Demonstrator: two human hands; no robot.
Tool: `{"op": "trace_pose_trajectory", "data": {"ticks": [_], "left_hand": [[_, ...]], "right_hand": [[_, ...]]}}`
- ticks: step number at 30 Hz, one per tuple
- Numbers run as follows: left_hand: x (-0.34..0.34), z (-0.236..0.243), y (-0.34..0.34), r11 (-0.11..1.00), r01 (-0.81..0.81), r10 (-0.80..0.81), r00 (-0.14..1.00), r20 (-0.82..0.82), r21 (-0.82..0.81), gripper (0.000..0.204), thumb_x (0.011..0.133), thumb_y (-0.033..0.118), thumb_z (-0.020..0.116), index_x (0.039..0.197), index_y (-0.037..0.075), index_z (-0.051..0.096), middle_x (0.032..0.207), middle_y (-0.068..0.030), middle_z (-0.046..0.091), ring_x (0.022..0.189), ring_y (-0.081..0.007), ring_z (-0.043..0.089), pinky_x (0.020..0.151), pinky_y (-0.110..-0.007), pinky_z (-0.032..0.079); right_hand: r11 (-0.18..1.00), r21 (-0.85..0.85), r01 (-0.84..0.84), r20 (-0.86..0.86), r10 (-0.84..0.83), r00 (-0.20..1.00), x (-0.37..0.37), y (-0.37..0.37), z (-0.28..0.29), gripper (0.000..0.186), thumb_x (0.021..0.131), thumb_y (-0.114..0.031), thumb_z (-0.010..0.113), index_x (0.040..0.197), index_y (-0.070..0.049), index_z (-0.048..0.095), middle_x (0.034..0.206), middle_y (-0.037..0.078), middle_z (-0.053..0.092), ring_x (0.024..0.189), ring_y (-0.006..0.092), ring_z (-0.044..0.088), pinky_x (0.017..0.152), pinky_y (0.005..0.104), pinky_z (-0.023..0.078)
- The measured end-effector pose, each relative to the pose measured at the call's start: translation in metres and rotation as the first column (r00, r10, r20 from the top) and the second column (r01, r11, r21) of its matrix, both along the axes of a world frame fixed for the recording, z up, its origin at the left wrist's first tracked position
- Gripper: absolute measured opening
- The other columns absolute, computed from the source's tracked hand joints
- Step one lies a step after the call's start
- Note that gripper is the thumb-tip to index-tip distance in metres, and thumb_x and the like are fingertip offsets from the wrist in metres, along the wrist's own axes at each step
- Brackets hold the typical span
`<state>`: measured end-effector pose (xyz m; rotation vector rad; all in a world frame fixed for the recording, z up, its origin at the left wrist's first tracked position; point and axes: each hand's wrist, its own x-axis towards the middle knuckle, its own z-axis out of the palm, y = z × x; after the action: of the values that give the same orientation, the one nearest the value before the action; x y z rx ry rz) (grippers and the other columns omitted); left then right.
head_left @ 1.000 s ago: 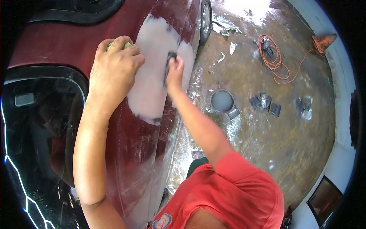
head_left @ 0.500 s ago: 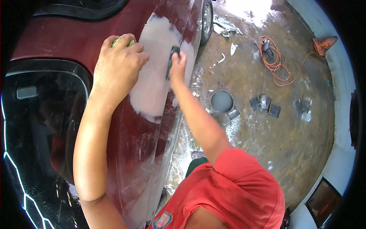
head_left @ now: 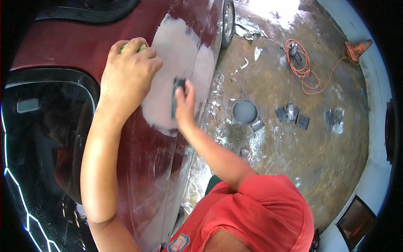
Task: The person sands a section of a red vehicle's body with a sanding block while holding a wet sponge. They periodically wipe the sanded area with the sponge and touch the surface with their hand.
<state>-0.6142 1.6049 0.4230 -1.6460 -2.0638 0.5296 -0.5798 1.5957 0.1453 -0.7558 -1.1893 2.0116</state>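
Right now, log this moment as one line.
left hand: holding green object, mostly hidden | right hand: holding dark block over pale patch | beside car: bucket on floor

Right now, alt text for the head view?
A person's right hand holds a dark block against a pale patch on a dark red car; the left hand grips something green. On the floor are a container of grey liquid and a coiled orange cord.
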Motion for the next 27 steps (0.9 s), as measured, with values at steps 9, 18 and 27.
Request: {"op": "trace_pose_trajectory", "data": {"ticks": [9, 18, 27], "left_hand": [[0.007, 0.005, 0.010, 1.000, 0.028, -0.028, 1.000, 0.003, -0.008, 0.013, 0.081, 0.007, 0.063, 0.087, 0.012, 0.073, 0.099, 0.0017, 0.070, 0.118, -0.0214, 0.060, 0.103, -0.045, 0.046], [0.008, 0.005, 0.015, 1.000, 0.028, -0.028, 1.000, 0.006, 0.011, 0.011, 0.078, 0.004, 0.065, 0.085, 0.011, 0.070, 0.100, 0.0011, 0.069, 0.119, -0.0224, 0.059, 0.104, -0.045, 0.045], [0.006, 0.003, 0.009, 1.000, 0.022, -0.023, 1.000, 0.022, 0.013, 0.015, 0.074, 0.001, 0.068, 0.085, 0.010, 0.067, 0.102, 0.0016, 0.068, 0.119, -0.0235, 0.059, 0.104, -0.045, 0.044]], "right_hand": [[0.995, -0.097, 0.019, -0.057, -0.024, 0.998, -0.058, 0.105, -0.019, 0.050, 0.107, -0.031, 0.055, 0.146, -0.002, 0.042, 0.132, 0.011, 0.056, 0.117, 0.0203, 0.053, 0.103, 0.0354, 0.042], [0.999, -0.008, 0.043, -0.003, -0.043, 0.999, -0.034, 0.080, -0.021, 0.051, 0.106, -0.025, 0.055, 0.146, 0.002, 0.041, 0.145, 0.020, 0.045, 0.136, 0.0317, 0.043, 0.116, 0.0395, 0.033], [0.997, 0.074, -0.007, -0.039, 0.010, 0.999, 0.011, -0.009, -0.031, 0.058, 0.102, -0.025, 0.056, 0.148, 0.004, 0.037, 0.149, 0.023, 0.041, 0.142, 0.0344, 0.038, 0.120, 0.0462, 0.026]]}}
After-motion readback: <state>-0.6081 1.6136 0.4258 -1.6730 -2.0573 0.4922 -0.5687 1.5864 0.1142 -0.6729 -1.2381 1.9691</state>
